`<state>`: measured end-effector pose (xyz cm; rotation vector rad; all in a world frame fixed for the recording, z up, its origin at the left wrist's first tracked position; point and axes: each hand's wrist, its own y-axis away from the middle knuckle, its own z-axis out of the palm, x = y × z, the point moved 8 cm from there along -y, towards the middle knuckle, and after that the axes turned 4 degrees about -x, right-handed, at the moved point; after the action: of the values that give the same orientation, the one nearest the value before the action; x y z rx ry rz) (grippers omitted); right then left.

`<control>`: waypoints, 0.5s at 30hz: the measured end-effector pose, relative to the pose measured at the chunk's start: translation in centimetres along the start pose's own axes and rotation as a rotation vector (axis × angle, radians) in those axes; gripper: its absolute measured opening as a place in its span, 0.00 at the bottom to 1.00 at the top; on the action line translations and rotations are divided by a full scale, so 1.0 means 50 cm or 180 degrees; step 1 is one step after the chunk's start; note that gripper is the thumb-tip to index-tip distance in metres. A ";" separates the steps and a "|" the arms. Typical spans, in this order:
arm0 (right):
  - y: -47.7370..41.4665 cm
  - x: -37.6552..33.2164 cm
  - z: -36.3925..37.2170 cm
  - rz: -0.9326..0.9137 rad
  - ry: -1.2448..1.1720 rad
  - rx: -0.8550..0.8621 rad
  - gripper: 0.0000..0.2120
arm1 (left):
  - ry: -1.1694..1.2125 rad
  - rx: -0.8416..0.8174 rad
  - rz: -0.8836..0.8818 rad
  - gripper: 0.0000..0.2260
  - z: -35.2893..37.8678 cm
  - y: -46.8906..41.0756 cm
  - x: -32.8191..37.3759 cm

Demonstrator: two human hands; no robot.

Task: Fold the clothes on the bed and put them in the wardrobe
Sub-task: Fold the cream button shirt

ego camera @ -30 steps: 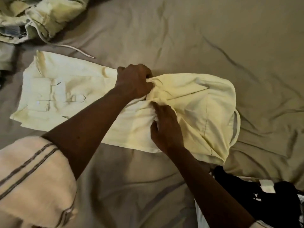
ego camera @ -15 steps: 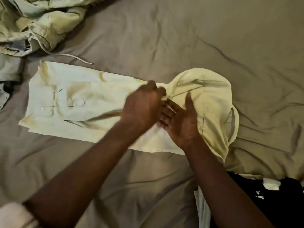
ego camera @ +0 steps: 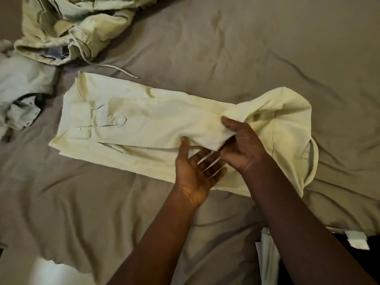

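A pale yellow garment with a buttoned pocket lies folded lengthwise across the grey-brown bed sheet; its right end is bunched up. My right hand pinches a fold in the garment's middle, thumb on top and fingers beneath. My left hand lies palm up just left of it. Its straight fingers are slid under the same fold and its thumb touches the fold's edge.
A crumpled pale green garment with a drawstring lies at the top left. A light bluish garment sits at the left edge. At the bottom right are a black garment with a white label and a white cloth.
My left hand has turned palm up and slid under the fold. My right hand has shifted from lying flat to pinching the fold. The view moved nearer and leftward.
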<state>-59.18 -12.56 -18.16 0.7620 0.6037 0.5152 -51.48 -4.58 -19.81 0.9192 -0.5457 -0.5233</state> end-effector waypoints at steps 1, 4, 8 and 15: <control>0.007 0.003 0.003 0.0029 -0.0111 -0.0002 0.10 | 0.0439 -0.0160 0.0103 0.35 0.004 -0.007 0.012; 0.034 0.011 0.000 0.0085 -0.0267 -0.0113 0.10 | 0.1198 -0.0307 0.0921 0.36 0.002 -0.015 0.082; 0.031 0.039 -0.086 0.0126 0.0437 0.0532 0.14 | 0.1089 0.0564 0.1355 0.17 -0.062 -0.026 0.138; 0.154 -0.064 -0.118 -0.2891 0.3781 0.2386 0.12 | -0.2428 0.3245 0.3055 0.32 -0.102 0.131 0.177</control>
<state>-67.01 -6.97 -14.72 0.7129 2.1997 -0.2126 -40.39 -3.87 -14.93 1.2309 -1.9292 0.3894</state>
